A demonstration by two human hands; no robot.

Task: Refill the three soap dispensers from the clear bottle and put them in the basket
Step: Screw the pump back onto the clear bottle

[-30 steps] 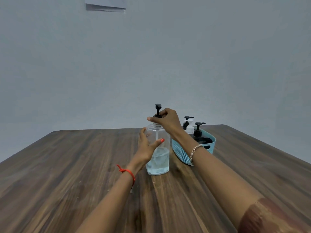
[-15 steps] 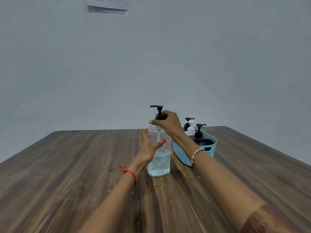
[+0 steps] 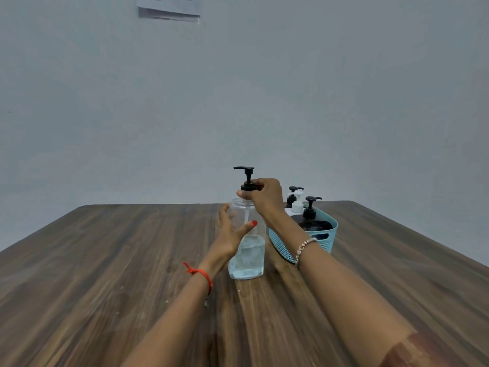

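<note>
A clear bottle (image 3: pixel 247 256), partly filled with clear liquid, stands upright mid-table. My left hand (image 3: pixel 230 233) grips its body from the left, thumb across the front. My right hand (image 3: pixel 264 196) pinches the collar of its black pump cap (image 3: pixel 246 178), whose nozzle points left. Just right of the bottle sits a blue basket (image 3: pixel 326 241) holding three dispensers: a black one with a black pump (image 3: pixel 311 210) in front, a white pump (image 3: pixel 297 202) and another black pump (image 3: pixel 292 196) behind. My right forearm hides the basket's left part.
The brown wooden table (image 3: pixel 105 274) stretches out on all sides, its far edge close to a plain grey wall. A paper sheet (image 3: pixel 169 7) hangs high on that wall.
The pump nozzle has turned from facing away to pointing left under my right hand's fingers. My left hand keeps its hold on the bottle; the basket has not moved.
</note>
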